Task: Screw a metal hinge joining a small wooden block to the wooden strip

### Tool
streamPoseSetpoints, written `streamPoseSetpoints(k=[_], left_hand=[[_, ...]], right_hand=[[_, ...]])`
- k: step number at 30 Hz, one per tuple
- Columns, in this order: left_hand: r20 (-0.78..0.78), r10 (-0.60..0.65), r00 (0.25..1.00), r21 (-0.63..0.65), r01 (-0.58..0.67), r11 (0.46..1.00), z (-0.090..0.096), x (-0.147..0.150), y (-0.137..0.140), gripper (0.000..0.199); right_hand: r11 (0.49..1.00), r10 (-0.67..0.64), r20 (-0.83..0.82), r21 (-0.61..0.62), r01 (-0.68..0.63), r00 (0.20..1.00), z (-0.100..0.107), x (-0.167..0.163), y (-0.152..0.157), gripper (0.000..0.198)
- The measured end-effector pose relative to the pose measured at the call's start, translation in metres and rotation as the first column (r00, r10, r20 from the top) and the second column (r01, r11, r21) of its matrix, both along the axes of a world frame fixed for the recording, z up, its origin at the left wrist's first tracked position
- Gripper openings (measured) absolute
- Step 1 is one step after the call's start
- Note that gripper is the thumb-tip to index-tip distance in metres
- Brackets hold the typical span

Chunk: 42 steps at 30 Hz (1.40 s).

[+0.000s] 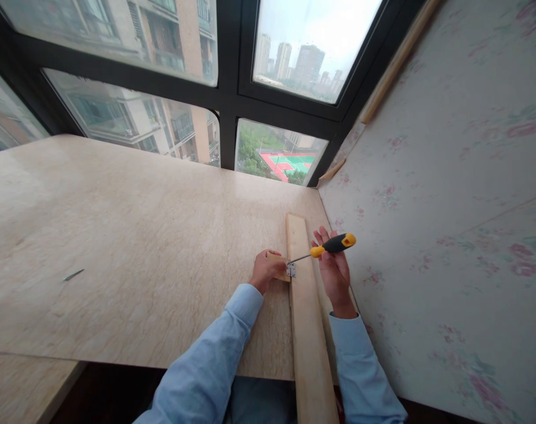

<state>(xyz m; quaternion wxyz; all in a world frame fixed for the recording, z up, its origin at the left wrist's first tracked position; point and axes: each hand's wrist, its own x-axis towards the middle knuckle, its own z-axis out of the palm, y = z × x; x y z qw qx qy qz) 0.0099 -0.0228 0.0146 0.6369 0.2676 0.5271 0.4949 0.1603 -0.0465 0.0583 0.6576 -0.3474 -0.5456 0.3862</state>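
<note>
Screwdriver [334, 243], one, one hinge [293, 270], two hands [265, 271] [336, 280]

A slanted screwdriver [335, 243] (yellow and black) points at the silvery hinge [291, 270] across a wooden block [284, 277] and plank [310, 335].

Our right hand [334, 275] loosely holds a screwdriver [334, 243], its tip at a hinge [291, 270] that spans a board [312, 335] and a small block [284, 277]. Our left hand [264, 271] grips the block beside the board. Well to the left, a thin metal piece [73, 275] lies on the sill [162, 235], by the window [230, 94].
</note>
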Motion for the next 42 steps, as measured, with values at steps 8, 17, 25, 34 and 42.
streamPoseSetpoints(k=[8,17,25,34,42], left_hand=[[-0.005,-0.002,1.0,-0.021,0.002,1.0,0.001,0.0,0.0,0.036],[0.003,0.003,1.0,-0.007,-0.003,1.0,0.002,0.0,0.0,0.037],[-0.008,0.001,1.0,0.006,-0.001,1.0,-0.001,0.0,-0.001,0.037],[0.002,-0.009,1.0,0.021,0.009,1.0,-0.001,0.0,-0.001,0.035],[-0.032,-0.001,0.999,0.021,0.002,1.0,-0.002,-0.001,-0.002,0.036]], right_hand=[[0.946,-0.314,-0.048,0.066,0.317,0.948,0.0,0.005,0.007,0.049],[0.991,-0.13,0.005,0.037,0.129,0.992,0.007,-0.001,-0.002,0.048],[0.971,-0.229,-0.024,0.059,0.23,0.973,0.011,0.005,-0.002,0.045],[0.984,-0.172,-0.011,0.036,0.172,0.985,0.015,0.008,-0.004,0.045],[0.99,-0.136,-0.023,0.016,0.137,0.99,0.024,0.008,-0.008,0.037]])
